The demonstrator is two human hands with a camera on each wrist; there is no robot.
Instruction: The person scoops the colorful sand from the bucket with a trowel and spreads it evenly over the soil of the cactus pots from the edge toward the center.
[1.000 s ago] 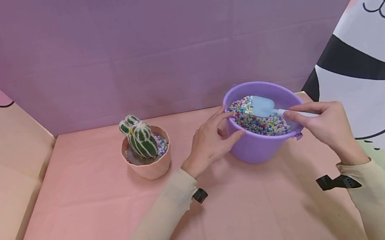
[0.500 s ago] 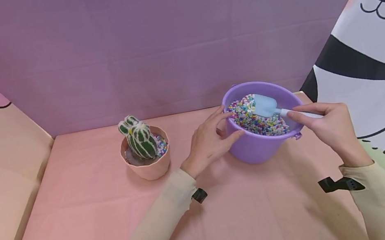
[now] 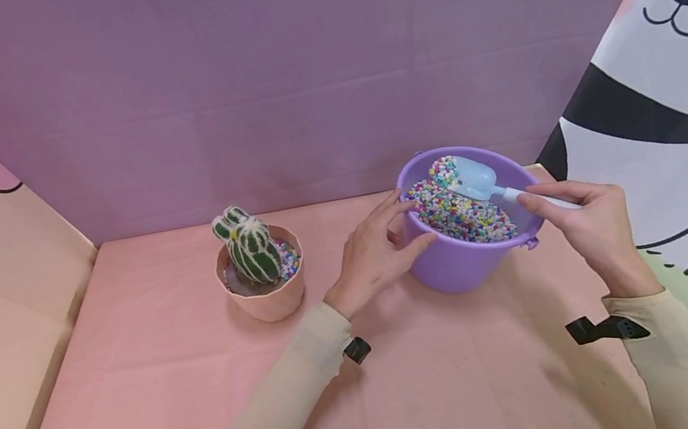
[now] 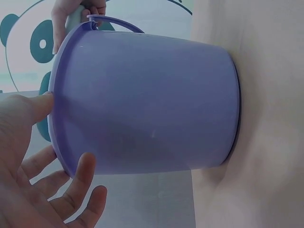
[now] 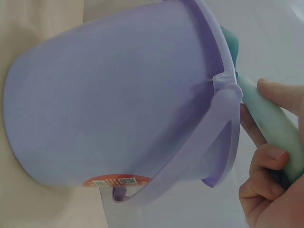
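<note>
A purple bucket (image 3: 459, 268) stands upright, partly filled with small multicoloured beads (image 3: 467, 214). My left hand (image 3: 375, 247) steadies it at its left rim, thumb on the near side and other fingers spread around the edge, as the left wrist view shows too. In my right hand (image 3: 592, 222) is the white handle of a small pale blue shovel (image 3: 477, 176), gripped between thumb and curled fingers. The shovel's blade tilts inside the bucket above the bead surface, with a heap of beads at its tip. From the right wrist view, the bucket wall hides most of the blade.
To the left, a cactus (image 3: 254, 250) sits in a peach pot (image 3: 270, 303) with some coloured beads beside it. A pink cloth (image 3: 346, 407) covers the table. Behind rises a purple backdrop (image 3: 298, 88). The bucket's handle (image 5: 190, 147) hangs down its side.
The shovel blade has risen from the bead surface with beads on it, and my right hand has shifted slightly right. The left hand and bucket have stayed in place.
</note>
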